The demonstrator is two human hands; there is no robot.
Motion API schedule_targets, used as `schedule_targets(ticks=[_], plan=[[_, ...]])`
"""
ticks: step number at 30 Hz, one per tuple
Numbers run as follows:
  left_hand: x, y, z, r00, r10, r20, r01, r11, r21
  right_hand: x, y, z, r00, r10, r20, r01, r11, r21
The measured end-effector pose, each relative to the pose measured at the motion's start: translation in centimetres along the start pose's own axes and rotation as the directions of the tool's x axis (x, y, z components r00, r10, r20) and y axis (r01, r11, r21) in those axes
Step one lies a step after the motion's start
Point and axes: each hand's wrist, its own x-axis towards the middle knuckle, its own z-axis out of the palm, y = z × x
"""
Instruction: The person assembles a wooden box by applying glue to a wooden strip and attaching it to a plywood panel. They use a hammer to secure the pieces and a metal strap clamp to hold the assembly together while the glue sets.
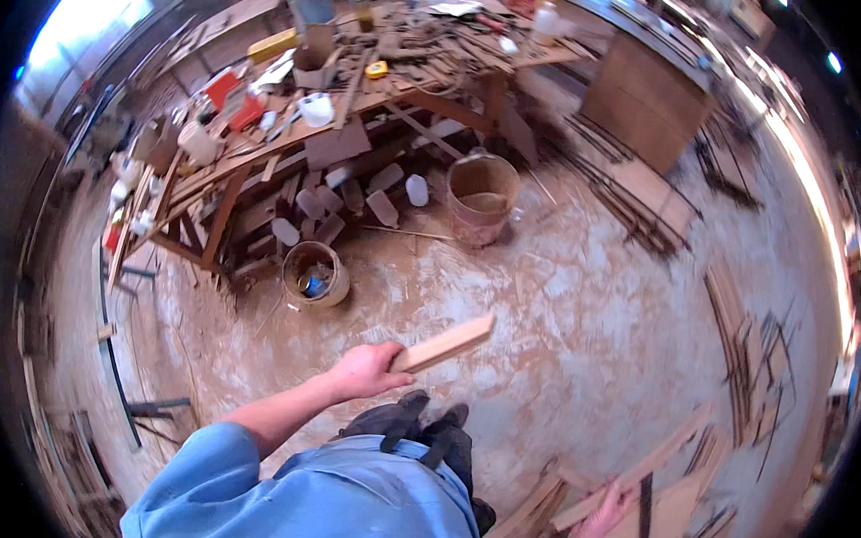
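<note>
My left hand point(369, 370) is closed round one end of a short, pale wooden piece point(449, 342), held out over the floor in front of me. The piece's far end is cut at a slant. Low on the right, my right hand point(609, 510) is closed on a long, light wooden board point(662, 455), which slopes up and away to the right. Motion smears this hand a little, and part of its grip is hidden. Under and beside it lie more loose boards point(535, 511) and a dark strip point(644, 514).
Ahead stands a cluttered wooden workbench point(291, 137) with tools, scraps and a yellow tape measure point(376, 69). Two buckets point(481, 199) stand before it, near several plastic bottles point(383, 208). Metal rods point(628, 216) and wood strips point(729, 329) lie on the right; a metal frame point(118, 379) lies left.
</note>
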Motion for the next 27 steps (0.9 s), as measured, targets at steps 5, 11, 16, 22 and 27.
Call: schedule_targets(ticks=[5,11,16,22,27], plan=[[-3.2,-8.4,-1.2,0.861,-0.392,-0.325,0.318,0.912,-0.259,6.2,4.5,17.2,0.817,0.168,0.551,0.051,0.932,-0.359],[-6.9,-13.4,-2.0,0.582,-0.785,-0.21,0.282,0.438,-0.854,2.8,2.8,42.4,0.495,0.19,0.848,0.337,0.858,-0.389],[-4.3,-17.2,-3.4,0.48,-0.858,-0.18,0.175,0.295,-0.939,1.6,3.1,61.6,0.344,0.052,0.938,0.534,0.81,-0.241],[-1.8,-18.0,-7.8,0.425,-0.879,-0.217,0.164,0.311,-0.936,1.6,2.4,79.2,0.301,0.002,0.954,0.825,0.502,-0.261],[1.9,-17.6,-11.4,0.277,-0.94,-0.198,0.106,0.235,-0.966,3.3,1.9,95.5,0.125,-0.016,0.992,0.974,0.19,-0.12]])
